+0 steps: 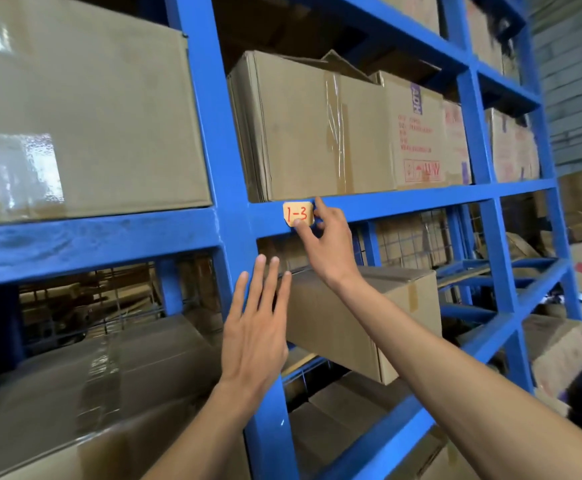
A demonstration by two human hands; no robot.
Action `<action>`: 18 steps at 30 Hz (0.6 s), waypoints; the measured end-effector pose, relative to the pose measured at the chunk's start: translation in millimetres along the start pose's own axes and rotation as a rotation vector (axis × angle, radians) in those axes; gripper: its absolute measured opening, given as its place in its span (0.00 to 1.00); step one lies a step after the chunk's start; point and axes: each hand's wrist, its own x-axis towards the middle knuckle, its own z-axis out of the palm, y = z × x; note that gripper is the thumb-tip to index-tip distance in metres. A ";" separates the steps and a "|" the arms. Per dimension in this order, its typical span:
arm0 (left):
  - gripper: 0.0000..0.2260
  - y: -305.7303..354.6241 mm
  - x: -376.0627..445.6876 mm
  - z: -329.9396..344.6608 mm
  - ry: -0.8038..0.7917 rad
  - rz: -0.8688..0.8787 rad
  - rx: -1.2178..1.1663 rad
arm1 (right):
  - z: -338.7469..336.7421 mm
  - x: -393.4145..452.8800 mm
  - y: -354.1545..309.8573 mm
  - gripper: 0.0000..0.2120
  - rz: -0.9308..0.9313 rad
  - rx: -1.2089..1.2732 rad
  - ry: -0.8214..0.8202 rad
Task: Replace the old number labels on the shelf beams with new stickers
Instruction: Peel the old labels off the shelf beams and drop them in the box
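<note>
Pinching level label [298, 213] "1-3" — right hand [329, 237]

Bright, even light on the racking, wide-angle bend at the edges.
Glare flares off the taped box [22, 168] at left, and the lower left box [102, 372] shines too; light seems to come from behind the camera. Deep shade behind the beams [421, 202]. Right edge smears into blur; uprights [213, 133] bow outward.

Can't read the smeared red print on the right-hand carton [417, 133]; thumb [300, 226] covers the label's [296, 213] lower edge; top-left box [74, 109] cropped.
</note>
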 end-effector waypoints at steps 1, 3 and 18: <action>0.38 1.0 1.0 2.1 0.011 -0.009 0.015 | 1.9 1.7 1.7 0.28 -0.006 -0.023 0.002; 0.40 1.9 2.5 4.5 0.027 -0.014 0.031 | 3.3 4.4 4.5 0.24 -0.017 -0.048 0.032; 0.34 1.4 2.0 2.8 0.007 -0.010 0.069 | -27.6 -2.1 11.6 0.03 -0.067 0.171 0.179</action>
